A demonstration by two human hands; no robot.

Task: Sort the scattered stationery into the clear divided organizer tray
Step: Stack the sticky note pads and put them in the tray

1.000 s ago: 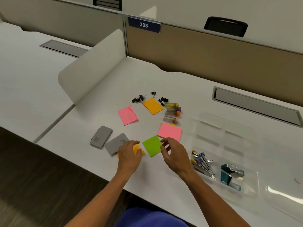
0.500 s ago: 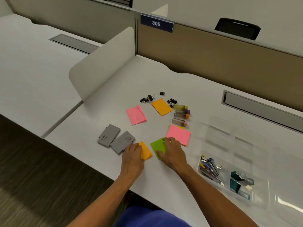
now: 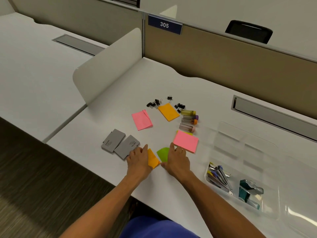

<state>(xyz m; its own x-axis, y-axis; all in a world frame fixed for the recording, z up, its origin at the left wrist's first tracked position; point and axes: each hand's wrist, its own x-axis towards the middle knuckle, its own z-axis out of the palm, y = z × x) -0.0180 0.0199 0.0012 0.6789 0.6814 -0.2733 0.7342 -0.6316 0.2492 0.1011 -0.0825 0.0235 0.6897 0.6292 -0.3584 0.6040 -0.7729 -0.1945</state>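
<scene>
Head view, left hand: the left hand (image 3: 138,158) lies flat on the white worktop (image 3: 106,121), fingers straight, covering the left part of a small orange sticky-note pad (image 3: 153,158); its fingertips reach the near corner of a flat grey plastic case (image 3: 127,146).
Head view, right hand: the right hand (image 3: 176,160) is spread palm down, fingers straight, resting on the right half of a lime-green sticky-note pad (image 3: 163,153); its fingertips sit just at the near edge of a large pink sticky-note pad (image 3: 186,141).
Between the hands: the orange and green pads lie side by side, near the worktop's front edge.
Left of the hands: a second grey plastic case (image 3: 113,140) lies touching the first.
Further back: a pink sticky-note sheet with a curled corner (image 3: 142,119), a bigger orange sticky-note pad (image 3: 168,111), loose black binder clips (image 3: 154,103) and four clear tubes with coloured caps (image 3: 189,120).
Right side: the clear divided organizer tray (image 3: 243,148) stands well apart from the hands; one near compartment holds metal staplers with blue and yellow parts (image 3: 219,177), the next a teal and silver tool (image 3: 249,191).
Hard to make out: how much of each small pad lies under the palms; a yellow-green edge peeks from under the large pink pad; the tray's far dividers blur into the worktop, and its right end is cut off by the frame.
</scene>
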